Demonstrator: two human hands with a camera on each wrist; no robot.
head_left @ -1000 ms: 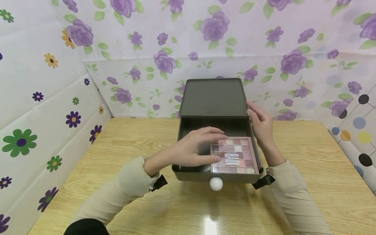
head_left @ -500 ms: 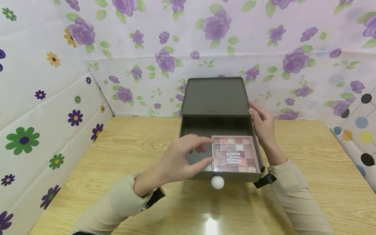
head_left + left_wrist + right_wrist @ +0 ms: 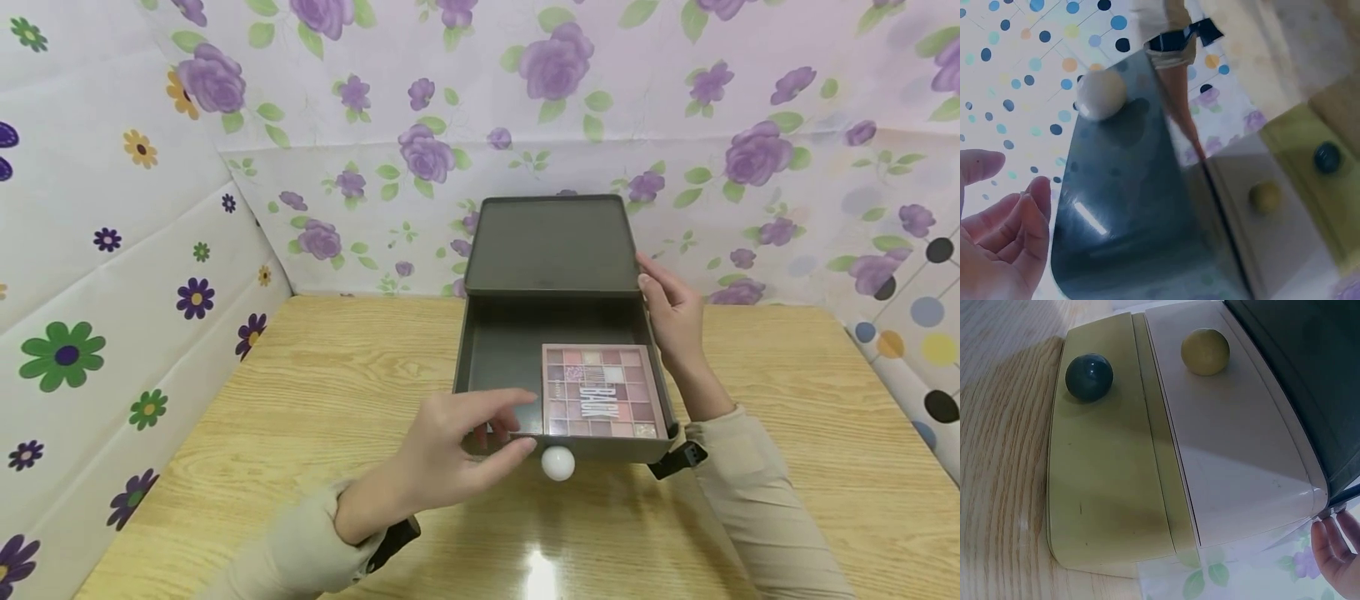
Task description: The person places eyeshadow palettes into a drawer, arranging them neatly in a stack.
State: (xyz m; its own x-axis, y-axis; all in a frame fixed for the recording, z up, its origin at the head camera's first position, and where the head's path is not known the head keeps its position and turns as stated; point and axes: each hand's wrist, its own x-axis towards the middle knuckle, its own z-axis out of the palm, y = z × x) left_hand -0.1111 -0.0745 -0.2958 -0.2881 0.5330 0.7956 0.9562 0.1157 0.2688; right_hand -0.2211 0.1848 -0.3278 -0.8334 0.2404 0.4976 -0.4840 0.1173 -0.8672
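Observation:
A dark green drawer unit (image 3: 551, 242) stands on the table. Its top drawer (image 3: 502, 333) is pulled out, with a white round knob (image 3: 558, 463) on its front. An eyeshadow palette (image 3: 600, 390) lies flat in the drawer's right part. My left hand (image 3: 450, 454) hovers at the drawer's front left, holding nothing, thumb and forefinger apart; the left wrist view shows that hand (image 3: 1004, 231) beside the drawer front. With my right hand (image 3: 675, 325) I touch the unit's right side near its front corner. In the right wrist view, fingertips (image 3: 1335, 534) meet its side.
Below the open drawer are a white drawer (image 3: 1241, 437) with a yellow knob (image 3: 1205, 352) and a yellow-green drawer (image 3: 1104, 481) with a dark knob (image 3: 1089, 377). The wooden table (image 3: 360, 358) extends to both sides. A flowered cloth (image 3: 337, 167) hangs close behind the unit.
My left hand has drawn back from over the palette, leftward and toward me, to the drawer's front edge. The palette stays in the drawer. My right hand keeps its place on the unit.

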